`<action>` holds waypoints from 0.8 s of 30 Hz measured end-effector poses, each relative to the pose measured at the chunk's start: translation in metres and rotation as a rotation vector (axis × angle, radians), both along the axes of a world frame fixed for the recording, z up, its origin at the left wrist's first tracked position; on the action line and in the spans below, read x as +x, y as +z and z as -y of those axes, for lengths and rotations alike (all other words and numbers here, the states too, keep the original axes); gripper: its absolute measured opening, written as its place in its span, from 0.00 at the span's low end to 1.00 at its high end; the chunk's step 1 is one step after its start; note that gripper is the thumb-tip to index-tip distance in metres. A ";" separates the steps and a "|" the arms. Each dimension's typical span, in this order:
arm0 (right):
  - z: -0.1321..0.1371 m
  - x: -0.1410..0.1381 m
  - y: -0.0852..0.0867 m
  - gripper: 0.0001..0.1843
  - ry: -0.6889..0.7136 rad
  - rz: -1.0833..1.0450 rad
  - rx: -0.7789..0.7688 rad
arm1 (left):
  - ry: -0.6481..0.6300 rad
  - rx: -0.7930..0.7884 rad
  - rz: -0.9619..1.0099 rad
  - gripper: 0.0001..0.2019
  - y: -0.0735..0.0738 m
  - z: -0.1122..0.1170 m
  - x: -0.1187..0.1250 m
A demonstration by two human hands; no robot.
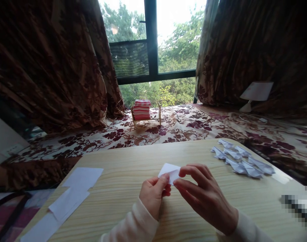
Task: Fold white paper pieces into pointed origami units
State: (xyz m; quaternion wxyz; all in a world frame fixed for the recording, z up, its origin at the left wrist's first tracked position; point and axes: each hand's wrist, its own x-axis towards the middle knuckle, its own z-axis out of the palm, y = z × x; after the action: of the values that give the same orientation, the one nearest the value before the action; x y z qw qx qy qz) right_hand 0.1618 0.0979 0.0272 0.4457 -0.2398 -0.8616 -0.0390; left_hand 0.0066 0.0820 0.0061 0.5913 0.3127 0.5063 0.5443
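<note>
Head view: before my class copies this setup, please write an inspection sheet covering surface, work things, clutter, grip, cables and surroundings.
Surface: pale wood-grain table.
Work things: small folded white paper, held; flat white paper sheets at left; folded white paper pieces grouped at far right.
Clutter: pixelated object at right edge, unidentifiable.
Grip: left hand pinches the small folded paper; right hand has thumb and index finger at the paper's right edge.
Cables: thin white cable beside the white-shaded lamp.
Surroundings: floral cloth, stacked red-and-white striped cloths on a small gold-coloured rack, brown floral curtains, dark-framed window.
</note>
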 end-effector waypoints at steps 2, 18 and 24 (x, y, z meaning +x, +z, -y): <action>0.001 -0.001 0.002 0.08 0.002 0.012 -0.004 | -0.004 0.026 -0.041 0.25 -0.002 0.000 0.000; -0.005 -0.001 -0.010 0.06 -0.025 -0.044 -0.258 | -0.073 0.231 -0.348 0.18 0.020 0.007 0.001; -0.007 -0.001 -0.016 0.04 -0.082 -0.125 -0.470 | -0.117 0.311 -0.336 0.10 0.014 0.007 0.001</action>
State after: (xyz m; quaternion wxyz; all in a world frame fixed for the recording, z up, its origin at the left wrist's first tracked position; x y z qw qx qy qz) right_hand 0.1604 0.1045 0.0110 0.4281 -0.3736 -0.8073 0.1594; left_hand 0.0073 0.0751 0.0203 0.4738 0.5152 0.4887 0.5208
